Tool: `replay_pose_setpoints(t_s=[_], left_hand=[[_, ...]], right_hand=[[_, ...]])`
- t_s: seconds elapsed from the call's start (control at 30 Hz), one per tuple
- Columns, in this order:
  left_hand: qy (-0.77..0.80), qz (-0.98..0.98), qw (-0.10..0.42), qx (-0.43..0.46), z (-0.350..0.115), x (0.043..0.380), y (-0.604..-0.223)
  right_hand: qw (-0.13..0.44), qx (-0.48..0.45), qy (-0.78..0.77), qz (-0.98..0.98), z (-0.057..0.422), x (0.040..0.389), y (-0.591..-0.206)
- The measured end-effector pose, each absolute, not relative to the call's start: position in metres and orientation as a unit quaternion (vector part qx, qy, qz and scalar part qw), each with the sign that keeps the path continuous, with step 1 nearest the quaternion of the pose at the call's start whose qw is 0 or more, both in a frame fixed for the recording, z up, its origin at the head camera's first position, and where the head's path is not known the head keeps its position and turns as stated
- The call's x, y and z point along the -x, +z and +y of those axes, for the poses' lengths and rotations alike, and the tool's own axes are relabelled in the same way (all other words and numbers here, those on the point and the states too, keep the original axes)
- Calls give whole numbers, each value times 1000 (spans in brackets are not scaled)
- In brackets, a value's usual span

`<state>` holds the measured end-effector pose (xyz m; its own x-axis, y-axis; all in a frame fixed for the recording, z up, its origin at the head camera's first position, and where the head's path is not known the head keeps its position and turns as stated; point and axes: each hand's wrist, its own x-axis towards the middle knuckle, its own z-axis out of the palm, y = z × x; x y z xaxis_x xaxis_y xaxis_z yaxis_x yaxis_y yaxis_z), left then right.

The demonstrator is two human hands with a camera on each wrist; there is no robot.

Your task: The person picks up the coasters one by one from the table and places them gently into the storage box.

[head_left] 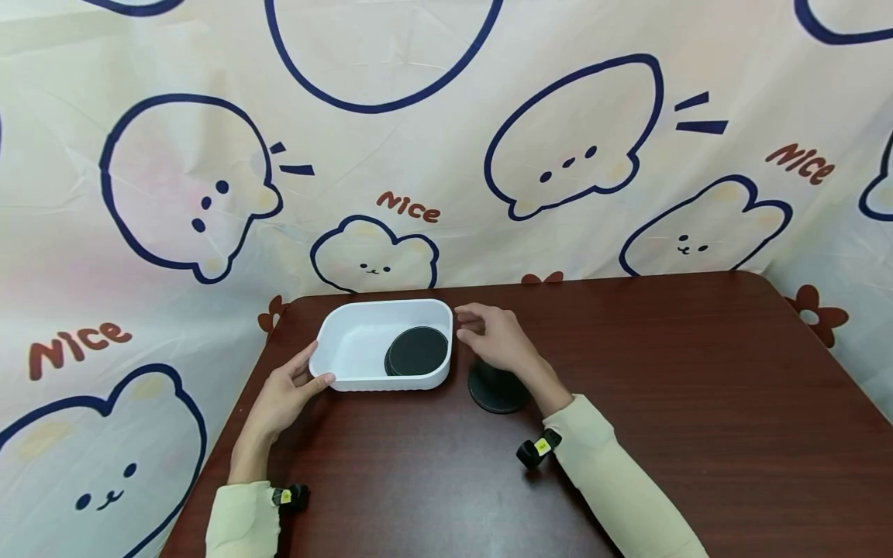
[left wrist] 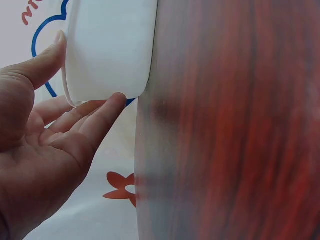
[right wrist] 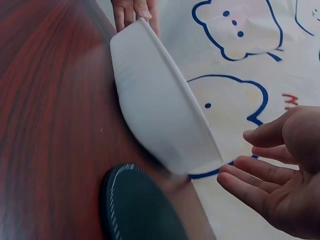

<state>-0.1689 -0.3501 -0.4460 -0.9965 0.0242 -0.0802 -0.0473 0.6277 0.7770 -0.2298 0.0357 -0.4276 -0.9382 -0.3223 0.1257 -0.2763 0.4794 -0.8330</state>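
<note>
My left hand (head_left: 282, 399) holds the left end of a white plastic tray (head_left: 349, 349), thumb at its near corner and the other fingers along its end. Inside the tray, toward its right end, lies a dark round coaster (head_left: 418, 351), its edge showing more than one layer. My right hand (head_left: 491, 335) is beside the tray's right end, fingers loosely bent and holding nothing. Below that hand, another dark round coaster (head_left: 498, 387) lies on the table, partly hidden by the hand; in the right wrist view this coaster (right wrist: 145, 205) shows a stitched rim.
The brown wood-grain table (head_left: 663, 387) extends to the right and toward me. Its back edge runs just behind the tray. A cloth (head_left: 460, 155) printed with cartoon bears hangs behind and at the sides. Each wrist carries a small black camera (head_left: 539, 448).
</note>
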Motion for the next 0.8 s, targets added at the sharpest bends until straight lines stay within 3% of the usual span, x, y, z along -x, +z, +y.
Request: replay_pose_setpoints(t_s=[0.37, 0.8], left_hand=[[434, 900, 43, 11, -349, 168, -446], [433, 900, 44, 11, -349, 168, -445]], right_hand=[[63, 148, -519, 839, 79, 226, -444], [62, 173, -452, 873, 122, 219, -448]])
